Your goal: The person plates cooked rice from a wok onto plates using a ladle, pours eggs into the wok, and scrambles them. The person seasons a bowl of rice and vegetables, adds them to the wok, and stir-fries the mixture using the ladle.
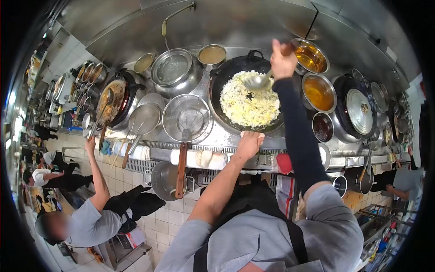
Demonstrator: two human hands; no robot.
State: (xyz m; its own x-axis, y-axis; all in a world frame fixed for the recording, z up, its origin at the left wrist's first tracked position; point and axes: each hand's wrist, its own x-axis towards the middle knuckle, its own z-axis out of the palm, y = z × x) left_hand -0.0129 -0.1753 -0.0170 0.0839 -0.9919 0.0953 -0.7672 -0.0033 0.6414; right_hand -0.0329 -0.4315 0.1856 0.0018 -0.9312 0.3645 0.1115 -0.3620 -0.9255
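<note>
A large black wok [218, 93] holds a wide layer of white and yellow food [249, 106] that looks like rice with egg. My left hand [250, 144] is closed on the wok's near rim, with a pale cloth partly showing under the fingers. Above the wok's far right side is my right hand [283, 59], in a dark sleeve, its fingers wrapped round the handle of a metal ladle [257, 82]. The ladle's bowl rests on the food near the far right part of the wok. Most of the ladle's handle is hidden by the hand.
Right of the wok stand metal bowls of amber liquid [318, 93] and a lidded wok [360, 111]. To the left are a large pot [172, 68] and a wire strainer [186, 119] with a wooden handle. A co-worker [90, 222] works at another wok [111, 102] far left.
</note>
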